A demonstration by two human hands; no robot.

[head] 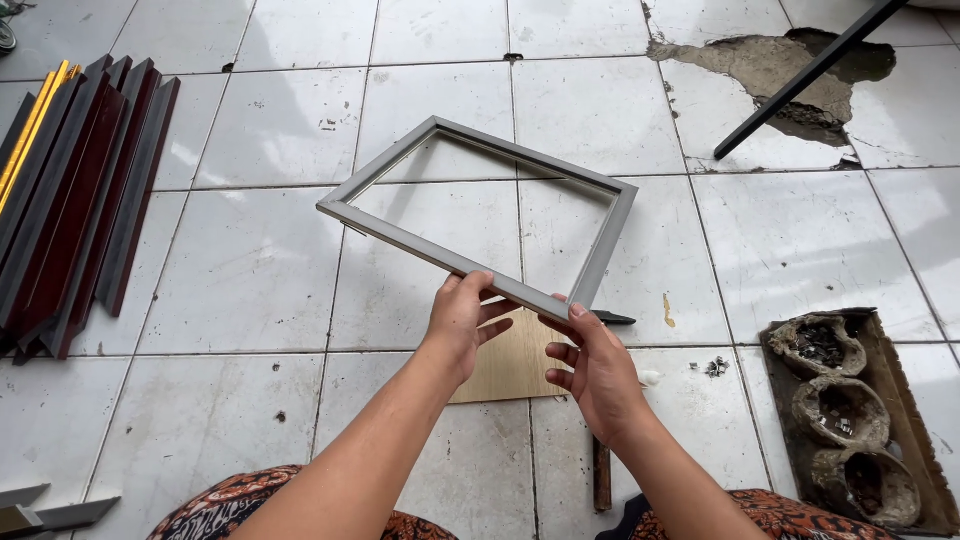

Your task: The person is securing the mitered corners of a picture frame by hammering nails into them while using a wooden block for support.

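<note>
Both my hands hold up a grey rectangular picture frame [400, 238] above the white tiled floor, tilted away from me, with nothing inside it. My left hand [462, 322] grips its near rail, thumb on top. My right hand [592, 365] grips the same rail close to the near right corner. Under my hands a thin plywood board [512, 368] lies flat on the tiles. A hammer lies beneath my right hand, its dark head [612, 318] and wooden handle [601, 475] showing.
A stack of dark red and gold frame mouldings [75, 190] lies at the left. A wooden tray [900, 400] with three crusted bowls of small nails sits at the right. A black bar [800, 80] leans over broken floor patch. Small staples [716, 367] lie loose.
</note>
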